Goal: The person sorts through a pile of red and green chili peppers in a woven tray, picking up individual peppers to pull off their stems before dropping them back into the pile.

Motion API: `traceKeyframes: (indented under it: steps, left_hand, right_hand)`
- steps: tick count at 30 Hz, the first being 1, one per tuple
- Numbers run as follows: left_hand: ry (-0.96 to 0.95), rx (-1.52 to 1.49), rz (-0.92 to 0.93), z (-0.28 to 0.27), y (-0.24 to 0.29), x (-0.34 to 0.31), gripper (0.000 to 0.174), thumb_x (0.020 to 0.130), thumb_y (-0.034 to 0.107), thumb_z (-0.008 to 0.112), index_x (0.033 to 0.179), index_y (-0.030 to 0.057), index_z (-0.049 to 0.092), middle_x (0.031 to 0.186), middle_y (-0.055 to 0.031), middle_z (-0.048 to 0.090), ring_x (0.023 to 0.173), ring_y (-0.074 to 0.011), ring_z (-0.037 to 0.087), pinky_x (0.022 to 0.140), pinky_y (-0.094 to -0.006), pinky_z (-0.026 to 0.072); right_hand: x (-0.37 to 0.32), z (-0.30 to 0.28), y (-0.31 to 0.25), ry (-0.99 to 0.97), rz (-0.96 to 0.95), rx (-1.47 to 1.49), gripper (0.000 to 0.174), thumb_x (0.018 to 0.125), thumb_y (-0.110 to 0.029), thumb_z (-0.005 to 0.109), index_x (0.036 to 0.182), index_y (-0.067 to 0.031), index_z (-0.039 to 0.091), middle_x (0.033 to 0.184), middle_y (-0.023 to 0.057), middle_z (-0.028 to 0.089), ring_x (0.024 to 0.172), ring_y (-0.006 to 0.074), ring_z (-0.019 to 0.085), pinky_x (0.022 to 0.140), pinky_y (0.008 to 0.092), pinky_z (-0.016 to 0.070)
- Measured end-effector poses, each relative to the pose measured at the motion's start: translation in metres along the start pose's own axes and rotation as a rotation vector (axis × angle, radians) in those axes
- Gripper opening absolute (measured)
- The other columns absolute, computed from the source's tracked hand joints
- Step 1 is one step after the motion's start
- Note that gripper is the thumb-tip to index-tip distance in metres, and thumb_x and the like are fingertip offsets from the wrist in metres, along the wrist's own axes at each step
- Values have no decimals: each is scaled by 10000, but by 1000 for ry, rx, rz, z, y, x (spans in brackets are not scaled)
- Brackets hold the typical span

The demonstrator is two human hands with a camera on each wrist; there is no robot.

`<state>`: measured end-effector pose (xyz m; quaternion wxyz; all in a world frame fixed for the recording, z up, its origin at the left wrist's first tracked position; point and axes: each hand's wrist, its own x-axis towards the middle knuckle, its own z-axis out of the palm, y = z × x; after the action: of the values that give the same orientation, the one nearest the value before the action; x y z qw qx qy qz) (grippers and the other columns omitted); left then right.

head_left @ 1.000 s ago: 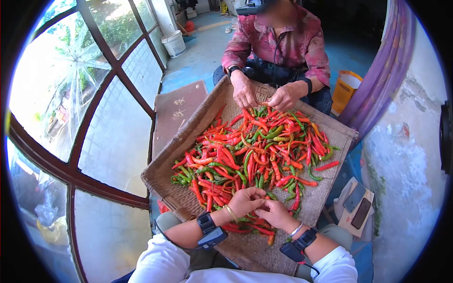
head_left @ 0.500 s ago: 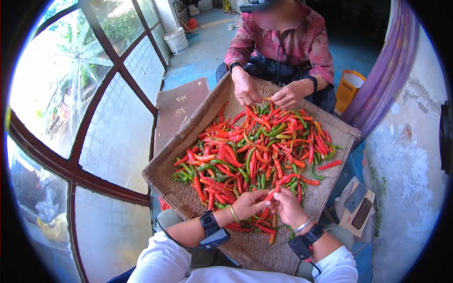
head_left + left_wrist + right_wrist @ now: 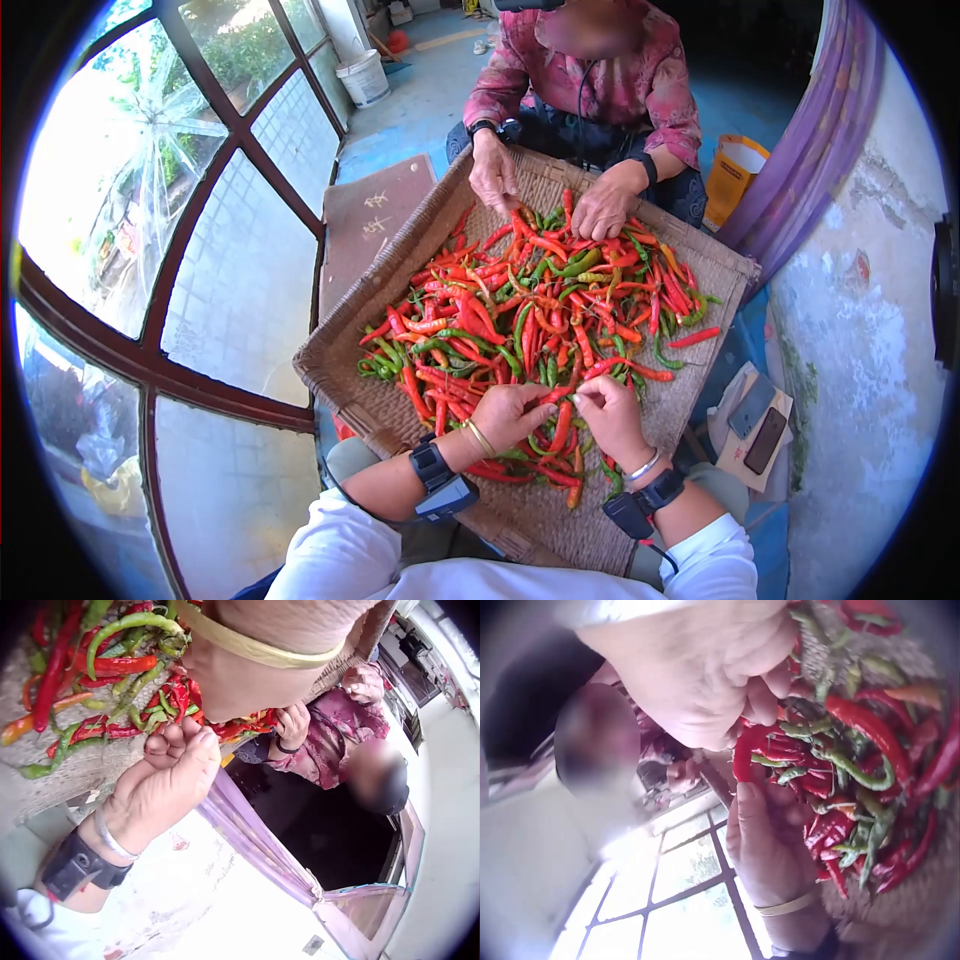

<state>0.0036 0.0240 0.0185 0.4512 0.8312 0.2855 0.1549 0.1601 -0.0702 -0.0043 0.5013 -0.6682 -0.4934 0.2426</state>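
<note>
A shallow woven basket (image 3: pixel 640 500) holds a heap of red, orange and green chili peppers (image 3: pixel 540 320). My left hand (image 3: pixel 505 415) pinches a red chili pepper (image 3: pixel 744 754) between thumb and fingers, low over the near side of the heap. Facing it, my right hand (image 3: pixel 612 420) has its thumb and fingertips drawn together at the other end of that pepper. The left wrist view shows the right hand (image 3: pixel 169 776) with its fingers curled in towards the palm; whatever lies between its fingertips is hidden.
Across the basket sits a person in a pink patterned shirt (image 3: pixel 590 90), hands in the far peppers. Two phones (image 3: pixel 752 408) lie on a low surface at right. A paned window (image 3: pixel 230 270) lines the left; a yellow bag (image 3: pixel 735 180) stands beside the purple curtain (image 3: pixel 805 170).
My hands were together over the peppers, then lifted with a red chili pepper between them; now they are slightly apart. The other person's hands have separated and lowered into the heap.
</note>
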Motion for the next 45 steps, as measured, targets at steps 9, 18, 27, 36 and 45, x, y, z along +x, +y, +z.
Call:
traceKeyframes:
  steps: [9, 18, 27, 36, 45]
  left_hand:
    - [-120, -107, 78, 5, -4, -2, 201, 765, 142, 621, 928, 23, 608, 685, -113, 611, 598, -170, 600, 543, -281, 468]
    - [144, -53, -43, -26, -7, 6, 202, 790, 69, 577, 971, -20, 559, 668, -56, 609, 610, -86, 583, 547, -232, 465]
    - [290, 604, 111, -53, -19, 12, 215, 688, 169, 634, 866, 58, 586, 811, -102, 564, 775, -292, 535, 673, -389, 451]
    - [354, 958, 30, -68, -57, 39, 302, 712, 81, 547, 1013, 107, 553, 1046, -119, 504, 929, -297, 482, 792, -381, 421]
    - [213, 901, -13, -68, -68, 17, 422, 668, 254, 656, 1056, 153, 525, 880, -95, 555, 851, -266, 547, 723, -388, 441]
  right_hand:
    - [-7, 0, -9, -331, -57, -198, 190, 707, -142, 613, 869, -54, 567, 773, 128, 580, 720, 331, 571, 618, 380, 461]
    - [15, -27, 7, -256, 660, 589, 148, 835, -187, 548, 909, -59, 559, 687, -8, 564, 512, 62, 517, 457, 191, 407]
    - [38, -51, 15, 148, 594, 1029, 192, 839, -183, 536, 996, -74, 542, 720, 28, 602, 584, 84, 552, 466, 219, 420]
    - [12, -21, -6, -219, 575, 625, 190, 842, -154, 505, 971, -21, 546, 711, 30, 581, 564, 70, 541, 466, 179, 407]
    - [-14, -1, -22, -277, 569, 725, 164, 853, -143, 498, 972, -35, 532, 718, 40, 592, 555, 78, 550, 471, 185, 435]
